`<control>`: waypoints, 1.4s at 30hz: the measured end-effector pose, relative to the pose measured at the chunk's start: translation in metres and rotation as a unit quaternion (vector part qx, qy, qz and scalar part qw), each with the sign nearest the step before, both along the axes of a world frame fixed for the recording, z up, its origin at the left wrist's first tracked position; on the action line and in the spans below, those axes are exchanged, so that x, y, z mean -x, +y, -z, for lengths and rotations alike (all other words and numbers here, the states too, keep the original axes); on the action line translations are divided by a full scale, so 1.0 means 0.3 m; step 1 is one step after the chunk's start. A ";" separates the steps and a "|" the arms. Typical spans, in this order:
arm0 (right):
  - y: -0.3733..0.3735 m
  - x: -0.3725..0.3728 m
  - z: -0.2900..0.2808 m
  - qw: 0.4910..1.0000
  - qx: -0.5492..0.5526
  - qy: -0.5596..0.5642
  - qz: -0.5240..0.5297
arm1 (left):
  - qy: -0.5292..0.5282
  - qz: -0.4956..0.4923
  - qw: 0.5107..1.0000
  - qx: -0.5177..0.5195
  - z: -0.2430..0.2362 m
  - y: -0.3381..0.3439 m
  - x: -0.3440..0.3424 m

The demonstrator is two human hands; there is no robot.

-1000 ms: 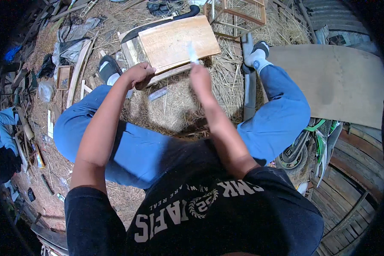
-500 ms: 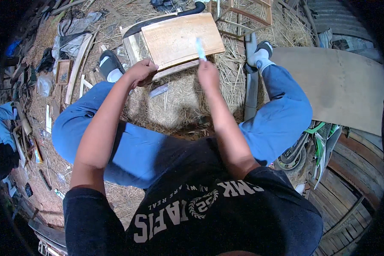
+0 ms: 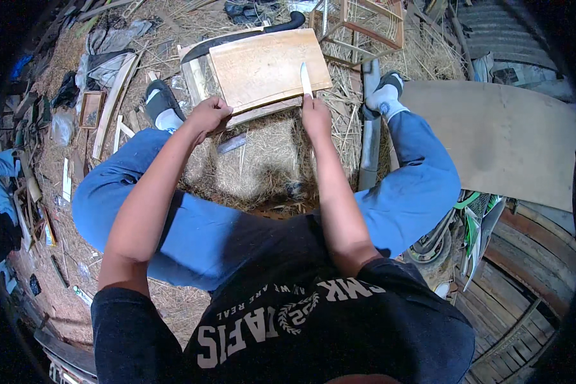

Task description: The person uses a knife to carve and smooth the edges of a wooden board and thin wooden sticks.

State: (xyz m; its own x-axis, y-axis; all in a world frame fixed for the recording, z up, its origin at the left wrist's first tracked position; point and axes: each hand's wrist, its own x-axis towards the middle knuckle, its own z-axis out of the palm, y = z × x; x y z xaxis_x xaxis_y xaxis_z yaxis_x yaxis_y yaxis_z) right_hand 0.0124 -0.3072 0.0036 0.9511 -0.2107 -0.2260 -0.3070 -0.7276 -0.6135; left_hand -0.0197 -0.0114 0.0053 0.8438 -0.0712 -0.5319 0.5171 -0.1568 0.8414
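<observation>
A thin, light wooden board [image 3: 256, 67] lies tilted on a low wooden stand [image 3: 262, 114] between my feet. At the board's near left corner my left hand [image 3: 211, 116] is closed, thumb and fingers pinching its edge. My right hand [image 3: 316, 118] is wrapped round the handle of a knife [image 3: 306, 78]. The knife's pale blade points away from me, over the right part of the board; whether it touches the wood I cannot tell. Behind the board, a long black curved thing [image 3: 253, 40] with a hooked end rests along the stand.
Straw and wood scraps cover the ground. A wooden frame [image 3: 372, 25] stands beyond the board at the right. Left of my foot are long wooden strips [image 3: 115, 105] and a small wooden tray [image 3: 92, 102]. A large flat sheet [image 3: 493, 134] lies at the right, beside a green-and-white motorbike [image 3: 477, 224].
The knife, blurred and leaning left before, now shows sharply and a little to the right. My left hand keeps its hold on the board's corner. The whole view has shifted slightly.
</observation>
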 end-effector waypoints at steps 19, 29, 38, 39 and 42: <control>-0.076 -0.048 0.003 1.000 0.011 0.009 -0.001 | 0.003 -0.016 1.000 0.014 0.030 -0.001 0.016; -0.034 -0.022 -0.007 0.999 0.005 -0.026 0.039 | 0.010 -0.023 1.000 -0.003 -0.002 -0.016 0.021; 0.133 0.054 -0.089 1.000 -0.026 -0.009 0.014 | 0.012 -0.011 1.000 0.000 0.001 0.001 0.015; 0.165 0.074 -0.088 1.000 -0.028 0.001 0.001 | 0.019 -0.010 1.000 0.004 0.004 0.000 0.012; 0.281 0.140 -0.116 0.997 -0.070 0.015 -0.022 | 0.032 -0.009 0.999 0.019 0.027 0.009 0.010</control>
